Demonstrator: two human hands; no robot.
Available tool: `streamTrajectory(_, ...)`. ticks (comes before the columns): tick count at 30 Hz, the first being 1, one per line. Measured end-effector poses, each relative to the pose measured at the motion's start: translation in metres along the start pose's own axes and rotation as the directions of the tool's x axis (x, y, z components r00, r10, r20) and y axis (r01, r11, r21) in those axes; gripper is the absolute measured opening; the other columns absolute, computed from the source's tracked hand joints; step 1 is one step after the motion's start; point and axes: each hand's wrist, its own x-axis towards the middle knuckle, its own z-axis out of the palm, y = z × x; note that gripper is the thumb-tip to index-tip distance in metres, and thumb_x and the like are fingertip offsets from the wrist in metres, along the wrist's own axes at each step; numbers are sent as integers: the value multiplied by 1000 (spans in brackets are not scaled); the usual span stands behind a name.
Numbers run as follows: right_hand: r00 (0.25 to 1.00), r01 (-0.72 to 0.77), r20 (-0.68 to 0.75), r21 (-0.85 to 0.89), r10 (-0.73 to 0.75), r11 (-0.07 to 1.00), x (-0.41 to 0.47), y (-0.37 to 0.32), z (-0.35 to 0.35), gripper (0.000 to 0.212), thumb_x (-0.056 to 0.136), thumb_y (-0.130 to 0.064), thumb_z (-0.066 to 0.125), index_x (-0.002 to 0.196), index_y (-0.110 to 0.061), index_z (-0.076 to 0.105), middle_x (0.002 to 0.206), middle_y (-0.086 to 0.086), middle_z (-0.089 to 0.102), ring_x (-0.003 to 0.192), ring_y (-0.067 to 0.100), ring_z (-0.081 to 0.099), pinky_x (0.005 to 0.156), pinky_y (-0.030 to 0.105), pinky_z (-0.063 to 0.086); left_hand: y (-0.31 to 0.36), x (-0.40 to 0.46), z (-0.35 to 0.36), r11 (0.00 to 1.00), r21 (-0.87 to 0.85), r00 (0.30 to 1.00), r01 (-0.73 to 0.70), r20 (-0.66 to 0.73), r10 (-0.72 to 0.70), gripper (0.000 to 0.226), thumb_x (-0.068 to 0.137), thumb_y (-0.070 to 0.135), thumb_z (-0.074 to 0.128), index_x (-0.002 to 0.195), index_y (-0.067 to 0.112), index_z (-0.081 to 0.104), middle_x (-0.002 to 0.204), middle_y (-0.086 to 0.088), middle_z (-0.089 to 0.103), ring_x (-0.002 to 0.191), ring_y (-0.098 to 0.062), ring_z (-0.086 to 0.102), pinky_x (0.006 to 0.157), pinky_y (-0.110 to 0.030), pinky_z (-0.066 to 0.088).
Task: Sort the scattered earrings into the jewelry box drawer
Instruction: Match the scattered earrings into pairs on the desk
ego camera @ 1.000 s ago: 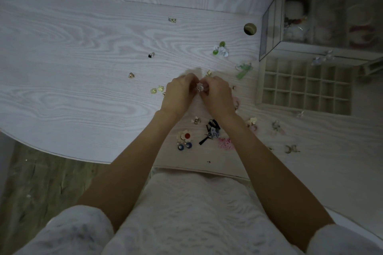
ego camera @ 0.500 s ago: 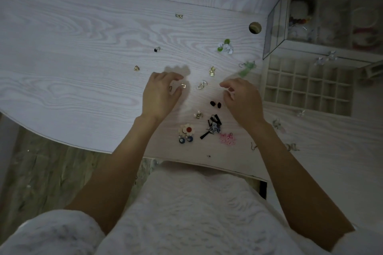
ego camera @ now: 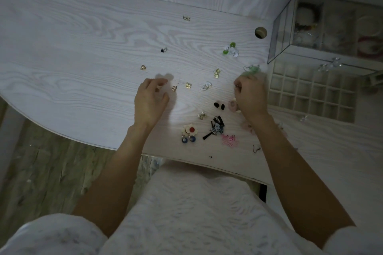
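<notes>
**Two hands at work over scattered earrings**

Left hand [ego camera: 149, 103] hovering loosely spread near a gold triangle stud [ego camera: 174, 88] on the table [ego camera: 72, 58]. Right hand [ego camera: 249, 97] curled just short of the drawer [ego camera: 310, 91]; hard to tell whether anything is pinched. Best carried low, then dropped squarely into one compartment.

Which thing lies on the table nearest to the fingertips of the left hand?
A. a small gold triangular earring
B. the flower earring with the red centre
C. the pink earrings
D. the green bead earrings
A: the small gold triangular earring lies just beside the fingertips of the left hand, while the other earrings named lie farther off on the table.
</notes>
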Motion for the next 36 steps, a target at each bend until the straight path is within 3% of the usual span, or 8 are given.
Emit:
streamTrajectory(5,999,32,-17,-30,-33,999,-4,-3,2,16,87,-3,53,97,-6,65,98,13,65,91,27,59,72,34,48,-6,-2,-3,998,44,999,41,-19,-40,26,81,15,64,107,14,62,104,-5,62,83,-17,56,71,-24,40)
streamTrajectory(11,989,141,-45,17,-140,990,-16,-23,0,17,87,-7,56,100,-12,66,93,6,69,89,22,60,69,28,44,-19,4,-19,927,-189,912,323,-200,-358,20,83,19,58,103,17,63,97,3,66,83,-8,58,79,-23,46)
streamTrajectory(15,979,205,-3,59,-206,977,-9,-50,8,18,85,-4,59,100,-11,66,92,7,69,90,25,59,68,32,46,-30,24,-26,947,-146,931,288,-190,-312,23,83,19,59,106,16,61,104,0,64,89,-14,59,80,-26,45)
streamTrajectory(21,963,268,32,42,-269,963,11,-80,20,17,86,-5,57,101,-11,66,96,7,69,93,24,57,67,27,39,-45,55,-26,968,-31,961,247,-123,-249,29,82,23,63,111,23,63,106,-3,59,94,-13,57,80,-12,32)
streamTrajectory(28,953,289,90,24,-290,957,26,-94,36,18,88,-5,55,101,-9,66,98,7,69,94,25,57,67,27,39,-36,53,-16,991,-61,993,117,-18,-119,20,82,9,60,96,19,70,98,-3,64,88,-18,60,79,-22,44)
streamTrajectory(32,951,287,115,15,-287,958,32,-99,41,18,88,-3,54,99,-9,66,101,7,66,94,24,57,69,31,47,-31,42,-15,987,-110,993,117,-21,-120,24,81,5,59,99,17,69,100,-3,64,90,-15,60,80,-18,43)
streamTrajectory(36,953,280,116,12,-280,960,32,-100,41,19,88,-2,53,99,-9,67,103,7,64,95,24,57,70,34,49,-31,28,-17,990,-126,998,61,-14,-63,32,78,5,60,108,16,64,107,-4,58,91,-15,57,80,-24,47)
